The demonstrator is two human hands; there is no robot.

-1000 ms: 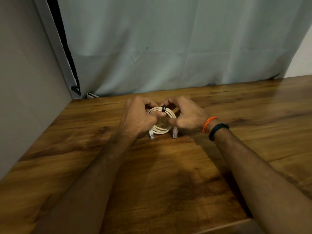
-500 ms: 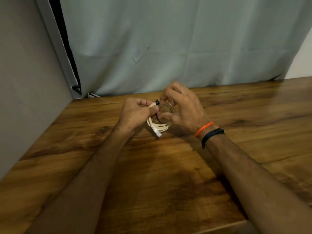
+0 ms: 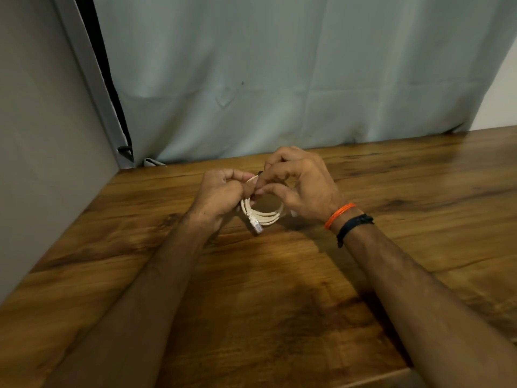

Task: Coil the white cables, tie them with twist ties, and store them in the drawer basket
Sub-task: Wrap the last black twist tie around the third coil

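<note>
Both hands mid-frame over the table [image 3: 279, 289]. Left hand [image 3: 221, 194] grips the coiled white cable [image 3: 263, 215]; right hand [image 3: 302, 186] pinches its top, probably the twist tie, mostly hidden.

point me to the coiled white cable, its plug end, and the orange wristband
coiled white cable [image 3: 265, 217], head view, lower arc of the loops
plug end [image 3: 256, 226], head view, clear connector body
orange wristband [image 3: 339, 215], head view, strand across the right wrist

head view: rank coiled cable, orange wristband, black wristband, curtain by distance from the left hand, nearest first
From the left hand:
1. coiled cable, gripped by it
2. orange wristband, on the right wrist
3. black wristband, just behind the orange one
4. curtain, beyond the table's back edge
</note>
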